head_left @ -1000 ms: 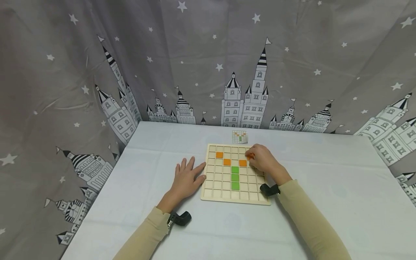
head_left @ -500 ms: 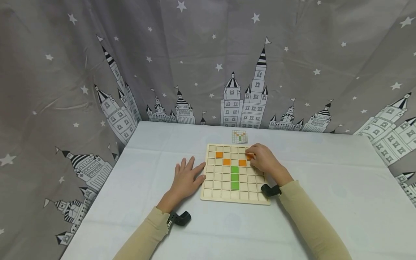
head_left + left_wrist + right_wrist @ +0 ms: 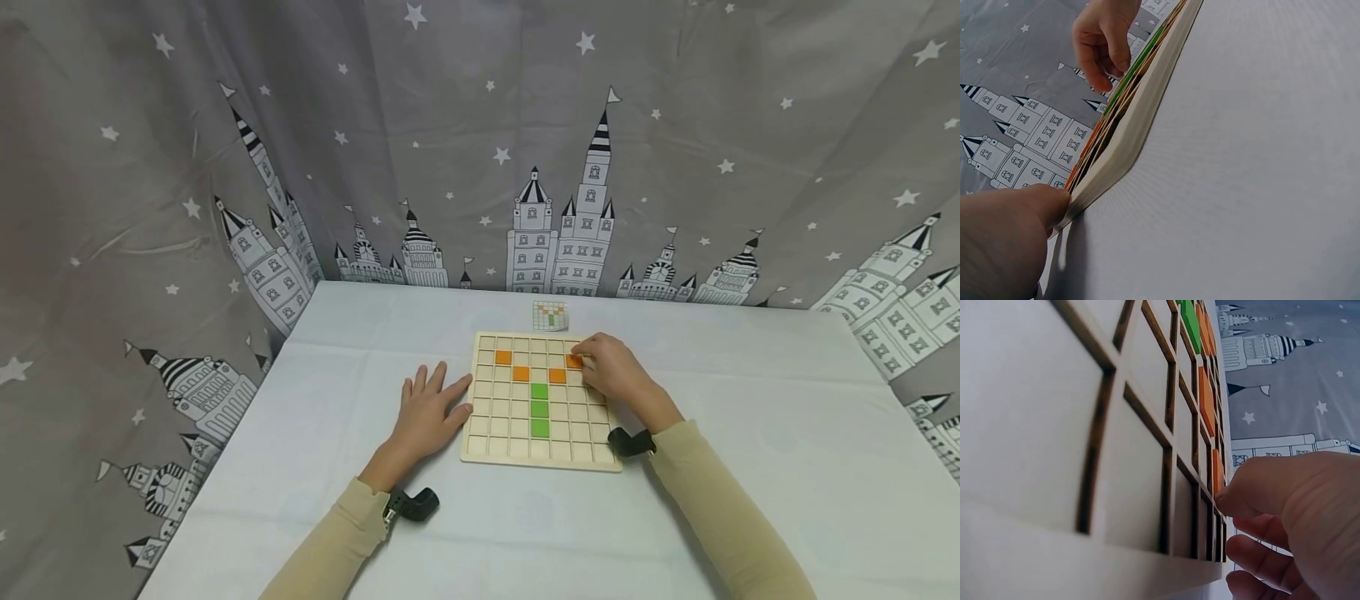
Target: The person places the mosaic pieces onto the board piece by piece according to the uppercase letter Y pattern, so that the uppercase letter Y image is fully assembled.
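Observation:
A wooden grid board (image 3: 542, 462) lies on the white table. Three green tiles (image 3: 539, 409) form a column in its middle cells. Several orange tiles spread from it in a V, with one orange tile (image 3: 503, 357) at the upper left. At the upper right, the far orange tile (image 3: 573, 361) sits in its cell, with my right hand (image 3: 611, 367) right beside it. In the right wrist view my thumb (image 3: 1254, 484) is at that tile's edge and the other fingers are loosely bent. My left hand (image 3: 427, 412) lies spread, its fingertips at the board's left edge.
Behind the board lies a small printed card (image 3: 551, 316) showing a grid with orange and green squares. A grey curtain (image 3: 450, 150) with castles and stars hangs along the back and left of the white table (image 3: 750, 450).
My right hand has drawn slightly right, off the far orange tile, so more of that tile shows. The left hand has stayed at the board's edge. The head view has shifted slightly.

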Demonstrator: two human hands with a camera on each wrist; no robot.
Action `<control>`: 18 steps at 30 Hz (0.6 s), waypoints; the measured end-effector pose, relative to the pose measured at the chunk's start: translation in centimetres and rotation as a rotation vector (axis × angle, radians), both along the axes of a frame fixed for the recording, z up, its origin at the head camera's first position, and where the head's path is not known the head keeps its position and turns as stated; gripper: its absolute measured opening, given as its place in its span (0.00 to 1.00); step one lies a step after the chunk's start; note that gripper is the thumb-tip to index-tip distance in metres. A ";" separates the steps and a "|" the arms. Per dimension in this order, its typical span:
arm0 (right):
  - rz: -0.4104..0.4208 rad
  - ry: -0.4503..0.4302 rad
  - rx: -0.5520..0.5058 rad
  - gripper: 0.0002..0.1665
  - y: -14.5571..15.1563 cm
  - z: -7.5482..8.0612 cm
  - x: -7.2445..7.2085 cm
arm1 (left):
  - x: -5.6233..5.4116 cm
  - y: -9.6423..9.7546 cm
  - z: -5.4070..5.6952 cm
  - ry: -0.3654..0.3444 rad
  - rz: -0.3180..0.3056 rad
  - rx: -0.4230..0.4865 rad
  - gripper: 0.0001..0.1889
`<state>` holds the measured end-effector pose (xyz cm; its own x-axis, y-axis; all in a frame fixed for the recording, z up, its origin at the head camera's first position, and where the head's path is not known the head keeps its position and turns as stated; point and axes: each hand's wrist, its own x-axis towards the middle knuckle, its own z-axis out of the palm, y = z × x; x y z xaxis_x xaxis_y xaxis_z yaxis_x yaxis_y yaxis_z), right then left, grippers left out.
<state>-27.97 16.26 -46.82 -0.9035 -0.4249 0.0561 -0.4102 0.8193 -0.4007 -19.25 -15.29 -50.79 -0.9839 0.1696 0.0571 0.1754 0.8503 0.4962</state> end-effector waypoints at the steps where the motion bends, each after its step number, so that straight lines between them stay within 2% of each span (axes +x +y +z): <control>1: -0.002 -0.001 -0.001 0.21 0.1 0.0 0.0 | 0.0 0.0 0.0 -0.003 0.000 0.000 0.27; 10: -0.046 -0.025 0.008 0.22 1.1 0.0 0.7 | -0.2 0.1 0.1 -0.005 -0.008 0.000 0.28; 18: -0.091 -0.028 0.012 0.24 2.3 0.2 1.9 | -0.2 0.1 0.2 -0.006 -0.012 -0.005 0.28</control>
